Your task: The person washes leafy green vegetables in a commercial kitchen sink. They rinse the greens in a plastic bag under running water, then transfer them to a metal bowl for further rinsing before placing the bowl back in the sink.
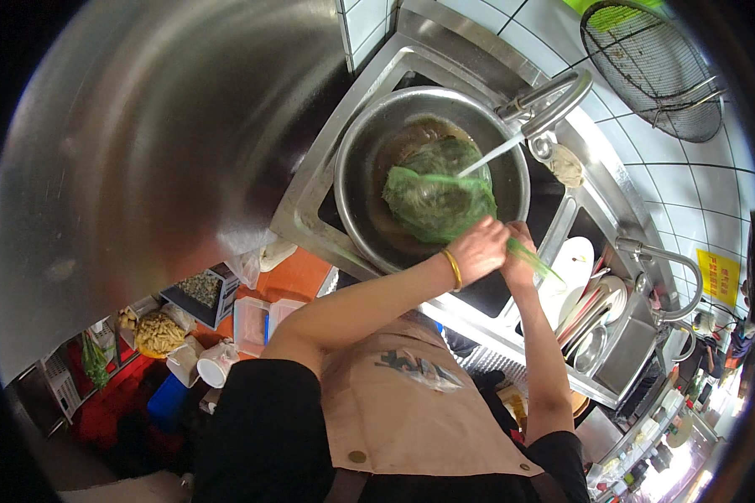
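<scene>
A green mesh bag (440, 201) bulges with contents that I cannot make out through the net. It lies inside a large round stainless steel bowl (347, 207) set in a sink basin, with murky liquid around it. From the gooseneck faucet (557, 104) a stream of water falls onto the bag. My left hand (478, 248), a gold-coloured bangle at its wrist, grips the gathered neck of the bag over the bowl's near right rim. Close beside it, my right hand (518, 254) clasps the same neck, and the loose green end trails out to the right.
The right basin holds stacked plates (572, 270) and bowls, under a second faucet (686, 302). A wire mesh strainer (654, 72) hangs on the tiled wall. Left of the sink rises a large metal panel (163, 157). Plastic containers (251, 324) and food stand lower left.
</scene>
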